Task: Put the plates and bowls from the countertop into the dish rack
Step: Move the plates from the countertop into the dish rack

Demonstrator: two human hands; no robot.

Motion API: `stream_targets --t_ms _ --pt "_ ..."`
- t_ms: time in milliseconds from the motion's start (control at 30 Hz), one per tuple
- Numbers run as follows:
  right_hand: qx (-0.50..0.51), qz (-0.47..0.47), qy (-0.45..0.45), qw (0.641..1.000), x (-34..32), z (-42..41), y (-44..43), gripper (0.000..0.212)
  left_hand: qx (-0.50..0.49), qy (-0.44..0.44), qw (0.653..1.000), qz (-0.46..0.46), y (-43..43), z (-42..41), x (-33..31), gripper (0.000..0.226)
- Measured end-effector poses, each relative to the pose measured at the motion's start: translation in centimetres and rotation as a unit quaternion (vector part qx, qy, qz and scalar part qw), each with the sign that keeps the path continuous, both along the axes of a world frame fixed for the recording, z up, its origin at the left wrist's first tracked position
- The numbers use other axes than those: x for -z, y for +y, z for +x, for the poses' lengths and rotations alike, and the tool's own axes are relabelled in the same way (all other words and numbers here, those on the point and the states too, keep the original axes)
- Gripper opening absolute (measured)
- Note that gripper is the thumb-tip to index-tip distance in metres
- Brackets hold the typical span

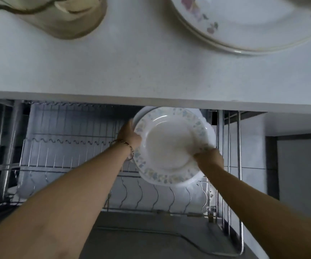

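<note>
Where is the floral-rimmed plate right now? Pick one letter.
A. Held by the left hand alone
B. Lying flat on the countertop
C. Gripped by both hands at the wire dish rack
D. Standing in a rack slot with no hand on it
C: the left hand and the right hand grip opposite rims of the floral-rimmed plate in front of the wire dish rack, below the countertop.
</note>
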State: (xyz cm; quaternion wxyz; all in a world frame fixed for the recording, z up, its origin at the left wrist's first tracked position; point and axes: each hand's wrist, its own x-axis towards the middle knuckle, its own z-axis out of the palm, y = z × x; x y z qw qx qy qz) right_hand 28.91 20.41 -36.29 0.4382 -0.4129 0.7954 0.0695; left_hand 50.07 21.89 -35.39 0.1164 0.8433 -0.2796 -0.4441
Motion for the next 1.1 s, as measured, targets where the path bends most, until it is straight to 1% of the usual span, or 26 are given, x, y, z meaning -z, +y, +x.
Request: stream_targets --t_ms 100,200,300,367,467,533,633,700,767,800,867,900,933,967,1033,1100 --pt "0.052 -0.018 0.019 0.998 1.6 -0.2 -0.8 0.037 0.016 0.013 1.000 -0.013 -1.6 -0.3 1.7 0.053" --pt "0.099 -0.051 0.018 0.994 2.0 0.0 -0.9 0.039 0.010 0.002 0.999 -0.038 -2.3 -0.3 2.6 0.059" --pt "0.129 -0.087 -0.004 0.988 1.3 0.2 0.0 0.045 0.030 -0.011 0.999 -0.041 -1.7 -0.1 3.0 0.056" --pt "0.150 -0.073 -0.007 0.986 0.9 0.6 0.8 0.046 0.038 -0.020 0.999 -0.023 -0.6 -0.1 3.2 0.052" --pt "0.188 -0.037 -0.012 0.981 0.7 1.3 1.6 0.047 0.002 0.004 1.000 -0.005 0.9 -0.8 3.1 0.046" --pt "0.180 -0.043 -0.010 0.983 0.7 1.2 1.5 0.046 -0.020 -0.001 1.000 -0.013 1.5 -1.6 2.9 0.039" --pt "0.151 -0.066 -0.008 0.986 0.7 0.4 0.7 0.041 -0.057 -0.002 0.998 -0.020 1.5 -2.5 2.9 0.036" --pt "0.137 -0.068 -0.011 0.988 0.5 0.1 0.3 0.040 -0.057 -0.004 0.998 -0.017 1.5 -2.8 3.1 0.040" --pt "0.116 -0.055 -0.006 0.992 0.0 0.0 0.3 0.043 -0.051 -0.004 0.999 0.005 1.5 -3.0 2.8 0.047" --pt "0.104 -0.046 -0.007 0.993 -0.6 0.0 0.3 0.044 -0.047 -0.008 0.998 0.033 1.4 -3.1 2.4 0.051" --pt "0.040 -0.022 -0.006 0.999 -2.2 -0.2 0.3 0.043 -0.019 -0.049 0.992 0.116 1.1 -3.6 0.8 0.060" --pt "-0.011 0.004 -0.006 1.000 -3.1 -0.3 0.3 0.041 0.008 -0.077 0.987 0.143 1.0 -4.0 -0.4 0.062" --pt "-0.062 0.034 -0.007 0.998 -4.3 -0.4 0.3 0.038 0.034 -0.089 0.985 0.146 1.0 -4.4 -1.8 0.059" --pt "-0.106 0.066 -0.015 0.992 -5.6 -0.5 0.2 0.036 0.057 -0.073 0.988 0.126 1.0 -5.0 -3.6 0.052" --pt "-0.174 0.118 -0.053 0.976 -9.1 -0.8 -0.6 0.038 0.115 0.001 0.991 0.065 1.1 -6.1 -7.7 0.036" --pt "-0.245 0.120 -0.080 0.959 -13.5 -1.1 -1.9 0.038 0.170 0.053 0.984 0.017 0.7 -7.4 -12.5 0.027"
